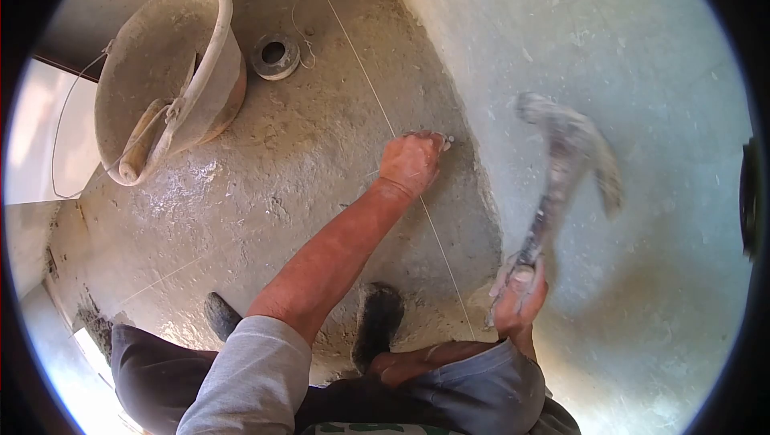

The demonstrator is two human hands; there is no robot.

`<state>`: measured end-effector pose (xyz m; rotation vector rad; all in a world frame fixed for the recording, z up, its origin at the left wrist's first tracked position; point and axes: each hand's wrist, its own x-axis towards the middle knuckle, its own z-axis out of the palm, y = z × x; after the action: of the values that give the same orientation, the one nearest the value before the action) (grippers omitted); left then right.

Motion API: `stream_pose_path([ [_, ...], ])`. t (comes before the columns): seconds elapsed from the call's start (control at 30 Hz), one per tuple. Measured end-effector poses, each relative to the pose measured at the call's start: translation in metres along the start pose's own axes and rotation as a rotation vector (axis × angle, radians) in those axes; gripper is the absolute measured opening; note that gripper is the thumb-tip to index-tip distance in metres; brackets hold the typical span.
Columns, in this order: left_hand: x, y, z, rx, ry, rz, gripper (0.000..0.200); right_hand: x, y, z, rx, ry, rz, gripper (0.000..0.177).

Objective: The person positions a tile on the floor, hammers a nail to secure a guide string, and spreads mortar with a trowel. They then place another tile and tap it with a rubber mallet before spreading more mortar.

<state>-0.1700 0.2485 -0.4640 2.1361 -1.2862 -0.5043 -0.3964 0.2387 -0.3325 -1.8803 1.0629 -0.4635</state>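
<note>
Grey, damp-looking mortar covers the floor [321, 122], and we are bent over it with both hands at work. Our left hand [411, 164] is down low near the foot of the pale, smooth wall [658, 58], its fingers clenched around a small piece [447, 141] whose light, metallic-looking tip pokes out on the wall side; we cannot tell exactly what it is. Our right hand [520, 299] grips the lower end of a hammer [560, 154], fingers wrapped about the handle, with the head up and away from us, in front of the wall. The head is smeared by motion blur, so its outline is unclear.

A thin string [357, 58] runs slantwise along the floor and meets our left hand, then shows again beyond it toward our right knee. Farther off to the left stands a mortar-crusted bucket [220, 78], tilted in our view, with a wooden-handled tool [144, 142] leaning across its rim and a wire bail hanging at its side. Just beside the bucket lies a round grey spool [275, 56] with a dark hole in the middle. Below our left forearm we see two dark boots [378, 319].
</note>
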Motion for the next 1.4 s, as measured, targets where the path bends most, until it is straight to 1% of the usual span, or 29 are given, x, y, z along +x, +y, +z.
stream_pose_path([
  [0.13,0.0,-0.003,0.004,0.015,0.039,0.024,0.019,-0.001,0.026,0.002,-0.054,0.013,0.023,0.023],
  [0.2,-0.003,-0.001,0.002,0.016,0.008,0.023,0.02,0.007,0.031,0.002,-0.53,-0.218,0.031,0.03],
  [0.27,0.0,-0.003,0.001,0.025,-0.013,0.001,0.02,0.01,0.028,0.001,-0.474,-0.212,0.031,0.028],
  [0.33,-0.001,-0.003,0.004,0.018,0.016,0.009,0.02,0.002,0.016,-0.003,-0.419,-0.202,0.063,0.027],
  [0.4,0.002,-0.005,0.005,0.036,0.043,0.034,0.02,0.002,0.002,-0.005,-0.128,-0.13,0.17,0.025],
  [0.43,-0.001,-0.006,0.007,0.054,0.06,0.058,0.02,0.0,0.001,-0.006,-0.129,-0.136,0.175,0.025],
  [0.5,-0.001,-0.007,0.007,0.041,0.058,0.06,0.022,-0.001,0.001,-0.009,0.013,-0.049,-0.009,0.025],
  [0.53,-0.001,-0.007,0.007,0.028,0.058,0.061,0.024,0.0,0.001,-0.006,0.008,-0.048,-0.008,0.025],
  [0.57,0.0,-0.007,0.007,0.024,0.061,0.062,0.024,0.002,0.003,0.002,-0.218,-0.066,-0.057,0.025],
  [0.63,0.002,-0.008,0.004,0.061,-0.036,0.059,0.024,0.002,0.011,0.006,-0.443,-0.076,-0.109,0.025],
  [0.7,0.008,-0.003,-0.005,0.085,-0.019,0.058,0.025,0.01,0.021,0.007,-0.436,-0.219,0.026,0.024],
  [0.73,0.001,-0.001,-0.005,0.094,-0.044,0.037,0.026,0.007,0.021,0.007,-0.431,-0.23,0.034,0.024],
  [0.77,-0.007,-0.003,0.002,0.09,-0.069,0.034,0.026,0.001,0.011,0.005,-0.355,-0.23,0.101,0.023],
  [0.8,-0.001,-0.009,0.008,0.066,-0.03,0.045,0.028,0.004,0.004,0.003,-0.282,-0.216,0.14,0.023],
  [0.83,0.002,-0.01,0.01,0.038,0.01,0.051,0.03,0.005,-0.002,-0.001,-0.284,-0.214,0.139,0.023],
  [0.9,0.001,-0.011,0.01,0.035,0.01,0.07,0.031,0.003,-0.01,-0.008,-0.098,-0.123,0.028,0.022],
  [0.93,0.001,-0.011,0.008,0.038,0.014,0.097,0.033,0.002,-0.002,-0.009,-0.099,-0.125,0.029,0.022],
  [0.97,0.001,-0.012,0.009,0.038,0.016,0.097,0.033,0.001,0.013,-0.009,-0.043,-0.089,0.054,0.023],
  [1.03,0.002,-0.011,0.011,0.04,0.012,0.073,0.033,0.004,0.021,-0.006,0.011,-0.05,0.076,0.024],
  [1.07,0.002,-0.008,0.006,0.041,0.019,0.078,0.033,0.01,0.019,-0.001,-0.272,-0.15,0.057,0.025],
  [1.1,-0.001,-0.005,0.001,0.065,-0.049,0.063,0.033,0.013,0.018,0.002,-0.555,-0.245,0.043,0.026],
  [1.13,0.002,-0.004,-0.003,0.094,-0.104,0.049,0.033,0.014,0.017,-0.002,-0.511,-0.232,0.027,0.027],
  [1.17,0.007,-0.009,-0.002,0.1,-0.089,0.04,0.033,0.02,0.015,-0.002,-0.509,-0.238,0.009,0.027],
  [1.23,0.002,-0.011,0.008,0.053,-0.008,0.101,0.03,0.009,0.007,-0.005,-0.438,-0.189,0.033,0.028],
  [1.27,0.004,-0.011,0.01,0.05,-0.004,0.104,0.03,0.01,0.0,-0.007,-0.441,-0.186,0.031,0.028],
  [1.33,0.002,-0.012,0.013,0.055,0.013,0.074,0.025,0.007,-0.013,-0.01,-0.163,-0.105,0.109,0.029],
  [1.37,0.001,-0.013,0.014,0.057,0.011,0.07,0.025,0.006,-0.012,-0.01,-0.161,-0.108,0.111,0.029],
  [1.4,0.001,-0.014,0.014,0.059,0.029,0.092,0.025,0.007,-0.009,-0.009,-0.126,-0.055,0.052,0.029],
])
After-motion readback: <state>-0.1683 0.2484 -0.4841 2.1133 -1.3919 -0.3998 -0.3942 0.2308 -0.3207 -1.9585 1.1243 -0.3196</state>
